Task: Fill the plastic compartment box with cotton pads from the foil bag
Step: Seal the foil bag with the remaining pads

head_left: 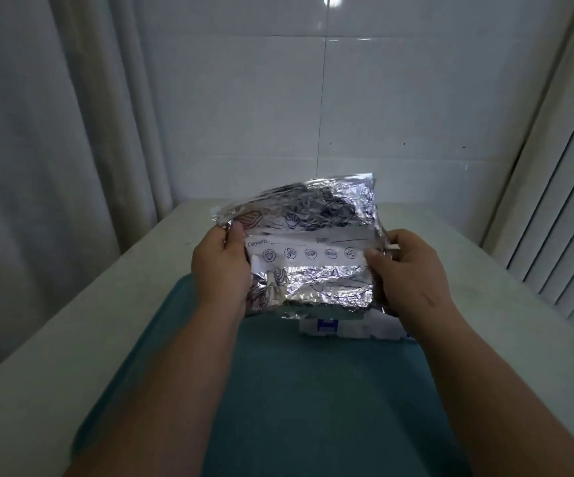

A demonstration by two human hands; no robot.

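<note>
A crinkled silver foil bag [307, 242] with blue shell drawings and a white label strip is held up above the table, its mouth pointing away from me. My left hand [221, 270] grips its left edge, thumb on the front. My right hand [406, 273] grips the right edge the same way. Just below the bag a white plastic box with a blue mark [347, 328] peeks out on the mat, mostly hidden behind the bag. No cotton pads are visible.
A teal mat [295, 390] covers the middle of a white table [72, 339]. A grey curtain [55, 132] hangs at the left, a white tiled wall stands behind, and white slatted blinds [560, 218] are at the right.
</note>
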